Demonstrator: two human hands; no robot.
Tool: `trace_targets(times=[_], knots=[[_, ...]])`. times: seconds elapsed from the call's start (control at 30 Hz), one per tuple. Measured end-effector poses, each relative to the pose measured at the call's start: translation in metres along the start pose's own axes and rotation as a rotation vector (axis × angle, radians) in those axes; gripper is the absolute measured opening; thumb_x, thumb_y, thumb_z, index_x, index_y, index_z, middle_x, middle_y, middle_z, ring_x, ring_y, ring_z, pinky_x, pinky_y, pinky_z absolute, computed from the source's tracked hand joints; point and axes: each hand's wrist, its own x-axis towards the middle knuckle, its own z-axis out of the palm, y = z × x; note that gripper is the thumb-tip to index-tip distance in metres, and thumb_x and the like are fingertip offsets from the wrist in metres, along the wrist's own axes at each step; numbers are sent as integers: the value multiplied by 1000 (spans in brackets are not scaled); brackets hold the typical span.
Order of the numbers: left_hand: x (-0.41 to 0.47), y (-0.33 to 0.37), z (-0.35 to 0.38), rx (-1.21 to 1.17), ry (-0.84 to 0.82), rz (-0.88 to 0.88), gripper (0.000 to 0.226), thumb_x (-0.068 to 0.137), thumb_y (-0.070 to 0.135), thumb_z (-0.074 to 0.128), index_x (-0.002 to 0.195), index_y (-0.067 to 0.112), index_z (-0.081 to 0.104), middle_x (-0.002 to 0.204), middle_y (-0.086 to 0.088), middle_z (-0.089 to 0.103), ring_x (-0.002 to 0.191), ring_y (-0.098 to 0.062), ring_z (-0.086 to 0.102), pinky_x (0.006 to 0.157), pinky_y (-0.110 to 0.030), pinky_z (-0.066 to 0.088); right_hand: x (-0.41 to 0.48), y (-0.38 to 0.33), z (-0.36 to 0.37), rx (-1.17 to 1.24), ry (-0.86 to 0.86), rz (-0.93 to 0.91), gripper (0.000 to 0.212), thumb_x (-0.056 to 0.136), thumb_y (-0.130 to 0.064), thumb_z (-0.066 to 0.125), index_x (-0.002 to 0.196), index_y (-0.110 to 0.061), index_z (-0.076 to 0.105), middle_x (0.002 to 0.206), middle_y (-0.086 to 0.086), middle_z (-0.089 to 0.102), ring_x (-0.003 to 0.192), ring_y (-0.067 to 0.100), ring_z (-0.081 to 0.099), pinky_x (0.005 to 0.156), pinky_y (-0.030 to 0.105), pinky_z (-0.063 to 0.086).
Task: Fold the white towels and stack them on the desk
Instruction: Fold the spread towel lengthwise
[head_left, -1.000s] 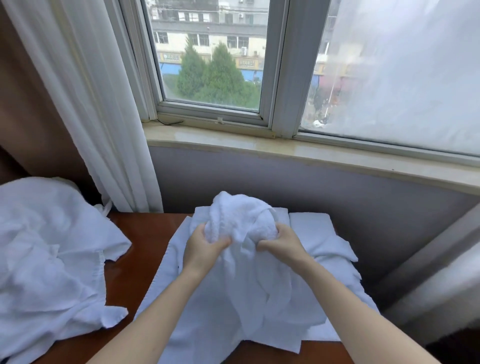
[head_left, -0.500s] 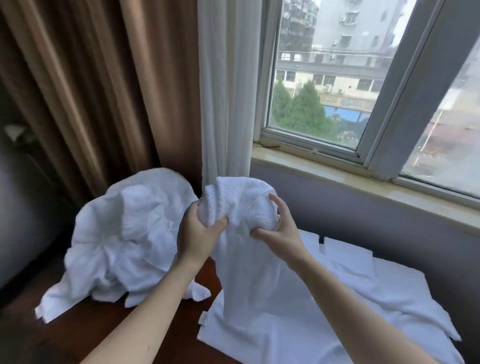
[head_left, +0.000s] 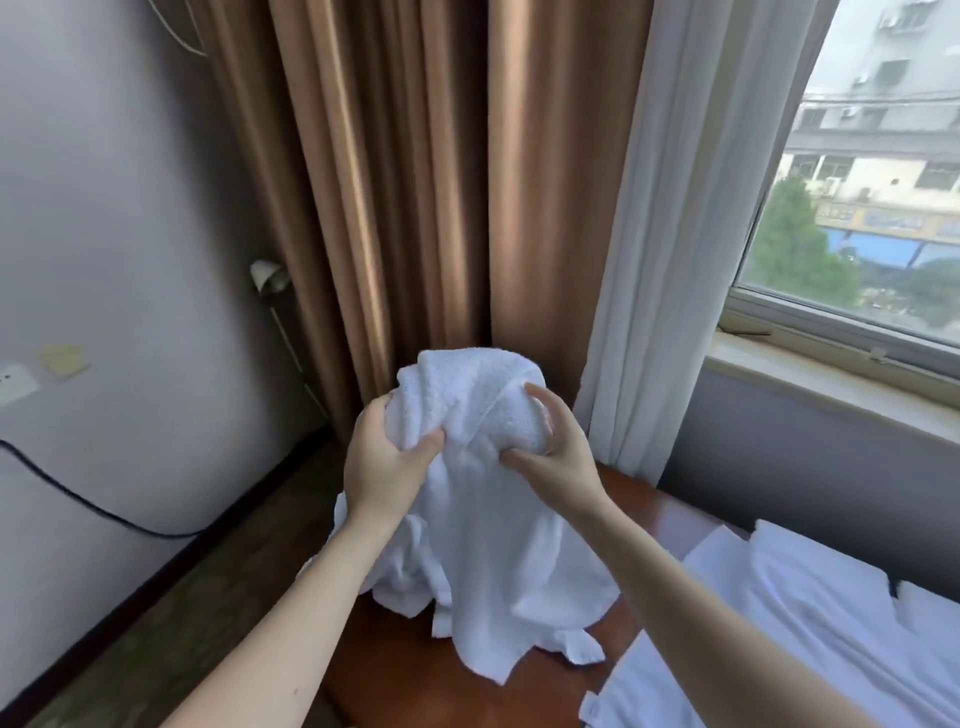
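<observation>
A bunched white towel (head_left: 483, 545) is held raised over the left end of the worktop (head_left: 641, 512), gripped at its top by the left hand (head_left: 384, 467) and the right hand (head_left: 563, 460); the lettering on the street sign (head_left: 883, 221) is too blurred to be read.

Looks like a hotel room or bedroom — brown drapes (head_left: 415, 182), sheer curtain (head_left: 675, 234), street-facing window (head_left: 857, 218), wooden desk (head_left: 395, 675), wall socket (head_left: 15, 384).

One head-worn camera looks forward and down, close above the desk (head_left: 640, 501).

The held towel (head_left: 483, 509) hides fingers of the left hand (head_left: 382, 470); the flat towels (head_left: 810, 623) run off-frame right.
</observation>
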Motion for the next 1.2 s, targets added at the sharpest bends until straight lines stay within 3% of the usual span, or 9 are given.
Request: trace_targets(times=[0.13, 0.27, 0.37, 0.47, 0.6, 0.8, 1.03, 1.13, 1.2], knots=[[44, -25, -18, -3, 78, 2, 53, 77, 26, 80, 123, 20, 56, 117, 5, 62, 103, -13, 62, 82, -36, 54, 33, 0, 42, -46, 5, -28, 76, 70, -9, 72, 133, -43, 47, 122, -39, 47, 114, -22, 45, 77, 11, 50], [79, -59, -29, 19, 98, 14, 57, 76, 30, 79, 126, 24, 52, 122, 7, 59, 105, -10, 59, 86, -41, 55, 66, 12, 73, -157, 33, -54, 68, 77, -11, 67, 131, -47, 49, 122, -30, 55, 113, -6, 53, 84, 19, 50], [105, -86, -24, 250, 65, 76, 84, 75, 34, 81, 146, 28, 37, 143, 4, 40, 123, -9, 44, 98, -35, 45, 85, 32, 86, -320, 123, -61, 60, 84, -11, 61, 135, -41, 50, 122, -21, 56, 113, 3, 53, 87, 17, 44], [121, -118, -7, 519, -151, 120, 92, 81, 40, 76, 155, 34, 21, 158, -3, 16, 142, -25, 24, 113, -43, 33, 93, 62, 89, -637, 54, -39, 63, 85, -9, 57, 142, -34, 47, 138, -4, 50, 126, 20, 46, 104, 36, 40], [129, -165, 26, 585, -628, -4, 83, 89, 50, 65, 154, 44, 15, 164, 9, -4, 151, -20, 3, 118, -39, 23, 91, 104, 95, -859, -338, 218, 77, 90, -26, 57, 153, -46, 17, 159, -1, 22, 146, 26, 22, 117, 47, 20], [123, -203, 55, 631, -738, 2, 81, 94, 46, 60, 152, 51, 4, 163, 14, -18, 150, -16, -16, 116, -41, 27, 84, 142, 97, -803, -423, 357, 85, 92, -29, 57, 152, -52, 2, 165, -1, 5, 147, 23, 23, 116, 44, 28], [117, -193, 51, 650, -614, 49, 77, 89, 46, 65, 153, 42, 22, 163, 3, 7, 150, -24, 10, 117, -47, 27, 78, 143, 91, -807, -395, 291, 82, 92, -30, 58, 153, -51, 6, 163, 1, 12, 145, 24, 27, 113, 41, 32], [103, -174, 52, 553, -435, 139, 66, 83, 36, 71, 144, 29, 45, 147, -1, 33, 135, -26, 30, 111, -43, 35, 62, 140, 76, -751, -272, 194, 70, 93, -29, 58, 152, -43, 23, 156, -4, 26, 135, 20, 41, 93, 33, 46], [90, -159, 59, 474, -374, 223, 61, 81, 28, 73, 138, 24, 52, 137, 0, 40, 126, -25, 36, 104, -35, 41, 49, 138, 62, -710, -149, 168, 61, 95, -31, 58, 150, -38, 32, 152, -7, 33, 132, 14, 42, 85, 28, 43]])
